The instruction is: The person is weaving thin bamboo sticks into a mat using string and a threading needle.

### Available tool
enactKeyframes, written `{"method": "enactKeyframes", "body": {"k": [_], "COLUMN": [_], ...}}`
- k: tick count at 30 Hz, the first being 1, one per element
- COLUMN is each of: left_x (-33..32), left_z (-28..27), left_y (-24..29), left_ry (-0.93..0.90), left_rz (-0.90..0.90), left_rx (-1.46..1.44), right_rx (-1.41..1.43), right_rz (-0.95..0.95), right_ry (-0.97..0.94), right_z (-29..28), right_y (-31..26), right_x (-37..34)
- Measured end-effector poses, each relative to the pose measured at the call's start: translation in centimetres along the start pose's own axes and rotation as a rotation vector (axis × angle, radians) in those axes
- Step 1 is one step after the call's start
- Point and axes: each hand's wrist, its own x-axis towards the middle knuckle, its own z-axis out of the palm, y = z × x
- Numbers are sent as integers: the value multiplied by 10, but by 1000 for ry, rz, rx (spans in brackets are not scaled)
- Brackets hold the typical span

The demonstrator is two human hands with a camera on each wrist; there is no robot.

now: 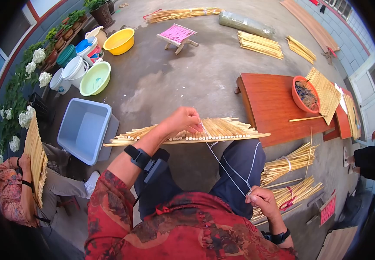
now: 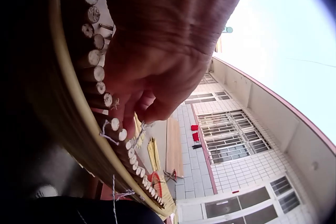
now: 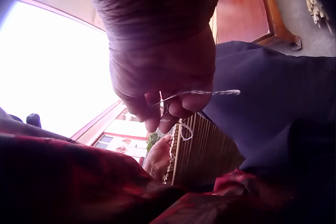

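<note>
A mat of straw-coloured stalks [image 1: 222, 129] lies across the person's knees, its cut ends facing the body along a long thin strip [image 1: 152, 142]. Above its middle, the left hand [image 1: 186, 120] pinches white string at the stalk ends; in the left wrist view the same hand [image 2: 157, 66] has its fingertips close against the round ends [image 2: 115, 124]. White string [image 1: 226, 170] runs down from the mat to the right hand [image 1: 260, 200], which pinches it beside the right thigh. The right wrist view shows the right hand [image 3: 163, 82] with curled fingers round the string [image 3: 226, 92].
A red-brown table [image 1: 265, 104] at the right bears an orange bowl [image 1: 299, 106] and a stalk mat. Stalk bundles [image 1: 289, 164] lie beside the right leg. A grey-blue tub [image 1: 83, 130] stands at the left, near another seated person [image 1: 11, 186] holding a mat.
</note>
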Motion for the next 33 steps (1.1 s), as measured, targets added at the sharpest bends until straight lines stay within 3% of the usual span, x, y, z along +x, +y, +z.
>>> {"method": "enactKeyframes", "body": {"k": [2,4,7,9,11,13,14,16,18,20,21,24,26,28,30,33], "left_x": [-2,-2,0,-2,-5,-8,-5,-2,-2,-5,-6,-3,-4,-4,-4,-20], "left_z": [1,2,3,7,12,13,11,9,8,15,16,9,10,12,18,30], "left_y": [0,-3,-11,-8,-5,-4,-7,-10,-13,-8,-6,-14,-13,-15,-16,-7], "left_ry": [-26,-54,-18,114,63,17,-7,-30,-15,-26,-30,-65,-66,-74,-73,12], "left_rz": [6,12,26,23,18,12,11,10,38,72,104,71,92,122,318,335], "left_rx": [-55,-109,-172,-259,-254,-247,-240,-233,-187,-62,67,-93,-43,0,344,554], "right_rx": [38,38,211,157,106,378,378,428,323,471,469,487,540,631,633,601], "right_rz": [-31,-296,-369,-398,-423,-505,-503,-449,-344,-173,-176,-146,-147,-115,-130,-292], "right_ry": [29,141,269,337,405,375,376,191,229,386,395,480,516,728,719,694], "right_z": [1,3,5,8,14,23,25,28,8,-11,-18,-32,-48,-60,-58,-63], "right_y": [1,7,6,3,-2,-10,-10,-6,22,36,45,55,74,93,90,83], "right_x": [3,6,5,3,2,5,5,3,-11,-21,-28,-57,-75,-86,-82,-68]}}
